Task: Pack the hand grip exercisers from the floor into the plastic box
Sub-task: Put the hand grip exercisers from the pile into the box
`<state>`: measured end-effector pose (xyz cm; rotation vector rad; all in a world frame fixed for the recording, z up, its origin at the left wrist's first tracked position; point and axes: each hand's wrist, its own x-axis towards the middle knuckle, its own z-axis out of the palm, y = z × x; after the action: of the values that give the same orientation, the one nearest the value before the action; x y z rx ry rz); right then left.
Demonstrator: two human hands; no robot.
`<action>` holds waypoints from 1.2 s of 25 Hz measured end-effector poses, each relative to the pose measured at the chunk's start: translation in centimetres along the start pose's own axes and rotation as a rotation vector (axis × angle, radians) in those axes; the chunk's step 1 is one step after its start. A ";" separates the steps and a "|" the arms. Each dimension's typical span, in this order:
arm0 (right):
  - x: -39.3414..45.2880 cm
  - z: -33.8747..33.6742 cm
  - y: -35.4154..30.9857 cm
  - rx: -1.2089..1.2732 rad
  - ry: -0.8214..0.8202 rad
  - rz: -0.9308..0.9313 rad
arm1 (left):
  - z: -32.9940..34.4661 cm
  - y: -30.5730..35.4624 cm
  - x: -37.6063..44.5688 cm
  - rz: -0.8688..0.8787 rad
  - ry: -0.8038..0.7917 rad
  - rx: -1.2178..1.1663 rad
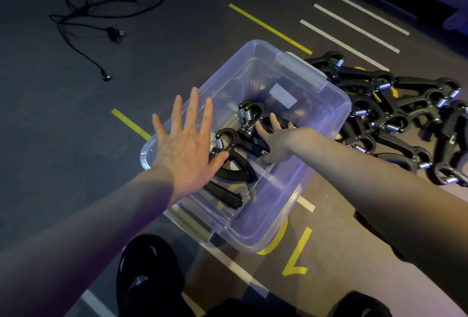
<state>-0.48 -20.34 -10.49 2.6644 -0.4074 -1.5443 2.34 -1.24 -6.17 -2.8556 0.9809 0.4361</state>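
Over on the far left of the dark floor (63, 114) there's a black cable (83, 12) lying in a loose tangle, well away from everything we care about. Moving in, our left hand (184, 144) is spread flat with all the fingers splayed, holding nothing, hovering over the left rim of the clear plastic box (326, 144). Its thumb sits right by the nearest exerciser (228, 157) in the box, though we can't say for sure it's actually touching. That one lies on the box bottom with its spring end pointing up and away from us, handles fanning back toward the near corner. Just past it is a second exerciser (249, 114), also flat on the bottom, spring end toward the far side. Our right hand (273, 139) is reaching down inside the box with its grip loose: the fingers are laid out over the handles of that second exerciser rather than curled around them, so it's resting on it, not clamping it. The palm is over the handle end, the springs sit just beyond the fingertips. To the right of the box, on the floor just beside its right wall, there's a big heap of exercisers (405, 119) piled over each other, black handles and shiny coils pointing every which way, on top of yellow and white floor markings.
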 end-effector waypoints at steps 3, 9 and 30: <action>0.0 -0.3 0.0 0.000 0.003 0.006 | -0.2 0.0 0.0 -0.005 -0.013 -0.003; -0.2 -0.2 -0.8 -0.006 -0.031 -0.054 | 0.0 0.0 0.1 -0.004 0.001 0.008; -8.7 10.4 7.5 0.637 1.143 -0.030 | -1.2 12.1 -1.6 0.378 0.204 -0.131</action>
<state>-15.03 -24.43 -7.14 3.3825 -0.8172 0.3549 -6.04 -10.06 -4.43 -2.8693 1.5980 0.2455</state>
